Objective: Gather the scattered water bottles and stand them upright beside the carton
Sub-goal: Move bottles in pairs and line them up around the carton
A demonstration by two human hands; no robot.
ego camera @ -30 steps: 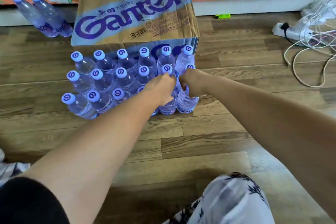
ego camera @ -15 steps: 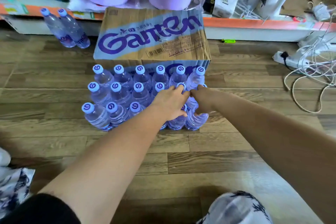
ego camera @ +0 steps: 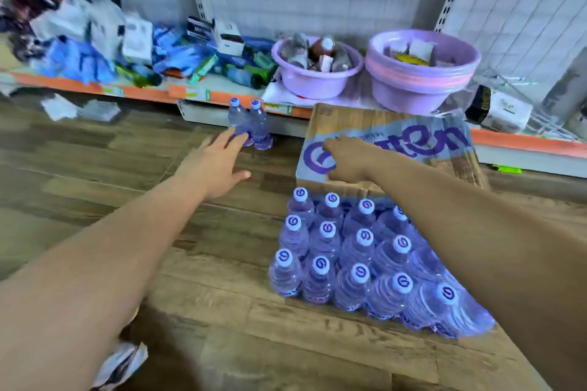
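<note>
Left grip (ego camera: 219,165) outstretched, bottle pair (ego camera: 259,124) upright

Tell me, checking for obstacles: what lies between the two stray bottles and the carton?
Head view: only bare wood floor separates the two bottles from the carton.

upper centre: lilac plastic basin (ego camera: 313,82) | upper right: stacked lilac basins (ego camera: 416,87) | upper left: blue packets (ego camera: 79,63) on orange-edged shelf (ego camera: 143,93) | bottom: wood-plank floor (ego camera: 222,343)

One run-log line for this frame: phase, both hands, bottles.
phase: reach | left hand: open, fingertips at two stray bottles, upright by shelf | right hand: open, above carton | grouped bottles: upright before carton
</note>
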